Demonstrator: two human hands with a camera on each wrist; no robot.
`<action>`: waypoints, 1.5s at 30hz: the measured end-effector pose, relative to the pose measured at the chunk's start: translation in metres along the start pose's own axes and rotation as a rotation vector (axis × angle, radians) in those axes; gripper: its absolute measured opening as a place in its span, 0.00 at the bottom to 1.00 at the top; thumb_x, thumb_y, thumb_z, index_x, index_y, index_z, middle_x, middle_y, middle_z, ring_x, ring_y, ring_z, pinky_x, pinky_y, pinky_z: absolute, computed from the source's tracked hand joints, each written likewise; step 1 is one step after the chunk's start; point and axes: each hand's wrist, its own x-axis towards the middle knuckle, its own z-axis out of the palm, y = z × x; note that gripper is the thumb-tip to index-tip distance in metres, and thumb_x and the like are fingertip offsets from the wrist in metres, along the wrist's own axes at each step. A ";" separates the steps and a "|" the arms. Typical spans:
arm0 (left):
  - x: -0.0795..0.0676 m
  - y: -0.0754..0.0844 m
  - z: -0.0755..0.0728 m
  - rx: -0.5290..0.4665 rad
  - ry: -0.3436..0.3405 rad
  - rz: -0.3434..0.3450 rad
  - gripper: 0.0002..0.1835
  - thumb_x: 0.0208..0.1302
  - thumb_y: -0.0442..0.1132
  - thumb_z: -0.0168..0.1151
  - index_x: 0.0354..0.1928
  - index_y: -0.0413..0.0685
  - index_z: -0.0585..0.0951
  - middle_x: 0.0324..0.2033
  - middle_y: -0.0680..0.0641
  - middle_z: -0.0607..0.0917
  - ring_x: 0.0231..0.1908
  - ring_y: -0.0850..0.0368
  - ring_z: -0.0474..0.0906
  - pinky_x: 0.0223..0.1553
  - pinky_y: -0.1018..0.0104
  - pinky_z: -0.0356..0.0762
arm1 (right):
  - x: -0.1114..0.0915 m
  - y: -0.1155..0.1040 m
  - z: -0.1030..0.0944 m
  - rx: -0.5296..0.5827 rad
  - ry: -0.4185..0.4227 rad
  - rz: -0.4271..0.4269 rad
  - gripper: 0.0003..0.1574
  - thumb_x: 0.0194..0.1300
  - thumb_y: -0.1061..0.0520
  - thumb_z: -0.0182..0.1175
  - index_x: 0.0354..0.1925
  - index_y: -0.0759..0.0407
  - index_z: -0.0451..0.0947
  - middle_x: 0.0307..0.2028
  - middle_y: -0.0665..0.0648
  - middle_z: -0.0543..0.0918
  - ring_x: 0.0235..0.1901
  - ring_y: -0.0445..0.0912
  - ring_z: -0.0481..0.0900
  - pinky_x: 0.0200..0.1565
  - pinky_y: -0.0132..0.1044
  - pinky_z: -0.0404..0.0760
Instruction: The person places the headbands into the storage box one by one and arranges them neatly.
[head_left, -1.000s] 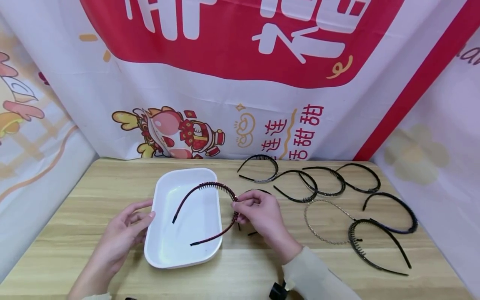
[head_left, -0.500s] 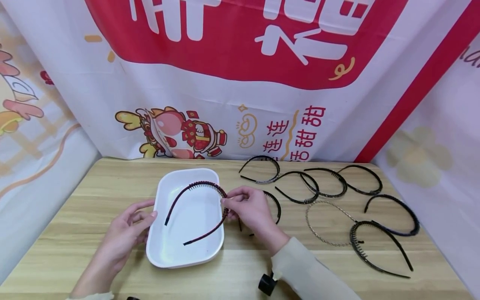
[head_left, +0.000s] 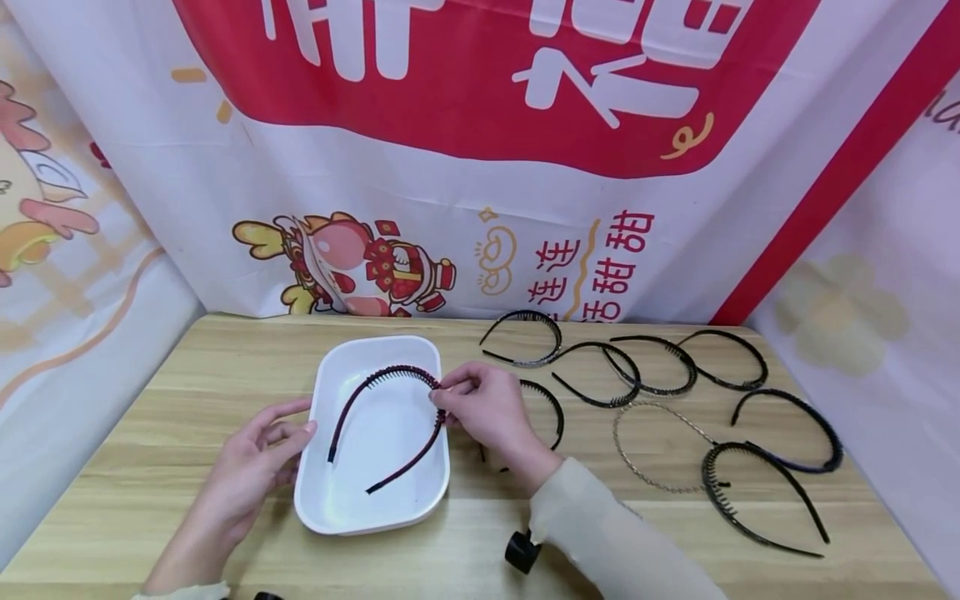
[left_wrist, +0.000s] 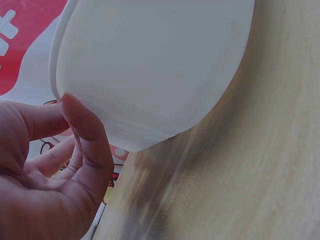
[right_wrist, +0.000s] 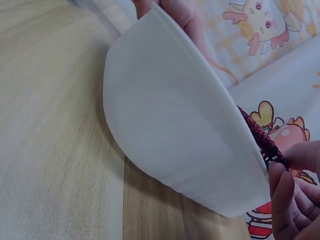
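Observation:
My right hand (head_left: 483, 408) pinches a dark red, toothed headband (head_left: 347, 412) by the crown of its curve, at the right rim of a white plastic tray (head_left: 375, 518). Its arch lies over the tray, with both black-tipped ends pointing toward the near left. In the right wrist view, the glittery red band (right_wrist: 260, 135) shows between thumb and fingers just past the rim. My left hand (head_left: 251, 462) holds the tray's left rim, with thumb and forefinger tips at the edge. Up close in the left wrist view, curled fingers (left_wrist: 90, 140) meet the tray's outer wall (left_wrist: 155, 65).
A black headband (head_left: 555, 408) lies behind my right wrist, partly hidden. Several more black headbands (head_left: 633, 375) spread over the right of the wooden table (head_left: 135, 467), beside a thin chain-like band (head_left: 618, 446). A printed cloth (head_left: 420, 133) hangs along the back edge.
My right hand has carried the red headband left and lower over the tray, uncovering more of the black headband behind it. The left hand has stayed at the tray's rim.

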 end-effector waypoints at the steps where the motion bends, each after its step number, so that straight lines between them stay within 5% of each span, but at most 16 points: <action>1: 0.000 0.000 0.000 0.000 0.000 -0.002 0.30 0.79 0.46 0.65 0.77 0.51 0.69 0.37 0.63 0.87 0.36 0.63 0.83 0.37 0.66 0.86 | 0.001 -0.001 0.001 -0.020 0.000 -0.007 0.08 0.62 0.59 0.78 0.38 0.57 0.88 0.26 0.53 0.88 0.23 0.48 0.88 0.30 0.41 0.90; 5: 0.000 0.000 0.000 0.002 -0.002 -0.009 0.31 0.79 0.47 0.65 0.78 0.51 0.68 0.37 0.63 0.87 0.36 0.63 0.83 0.37 0.66 0.86 | 0.003 -0.004 0.005 -0.081 -0.009 -0.035 0.07 0.62 0.58 0.78 0.37 0.56 0.88 0.26 0.52 0.87 0.24 0.49 0.88 0.25 0.32 0.83; 15: 0.000 -0.001 0.000 -0.010 0.000 0.001 0.28 0.78 0.46 0.66 0.75 0.54 0.72 0.38 0.63 0.88 0.37 0.63 0.84 0.38 0.66 0.87 | 0.005 -0.013 0.013 -0.191 -0.023 -0.030 0.07 0.62 0.55 0.79 0.36 0.53 0.90 0.27 0.50 0.87 0.24 0.41 0.80 0.26 0.31 0.77; 35: -0.001 0.000 0.000 -0.016 -0.008 0.007 0.30 0.78 0.47 0.67 0.76 0.51 0.70 0.38 0.62 0.88 0.37 0.63 0.85 0.38 0.66 0.87 | 0.004 -0.015 0.026 -0.383 0.039 -0.080 0.08 0.61 0.50 0.81 0.36 0.49 0.91 0.22 0.45 0.85 0.21 0.39 0.78 0.25 0.32 0.75; 45: -0.002 0.000 -0.001 0.001 -0.002 -0.011 0.32 0.79 0.46 0.65 0.78 0.49 0.68 0.38 0.62 0.88 0.37 0.64 0.84 0.38 0.67 0.87 | 0.000 -0.012 0.031 -0.372 0.071 -0.114 0.11 0.60 0.47 0.82 0.36 0.49 0.90 0.24 0.45 0.86 0.23 0.39 0.79 0.27 0.32 0.77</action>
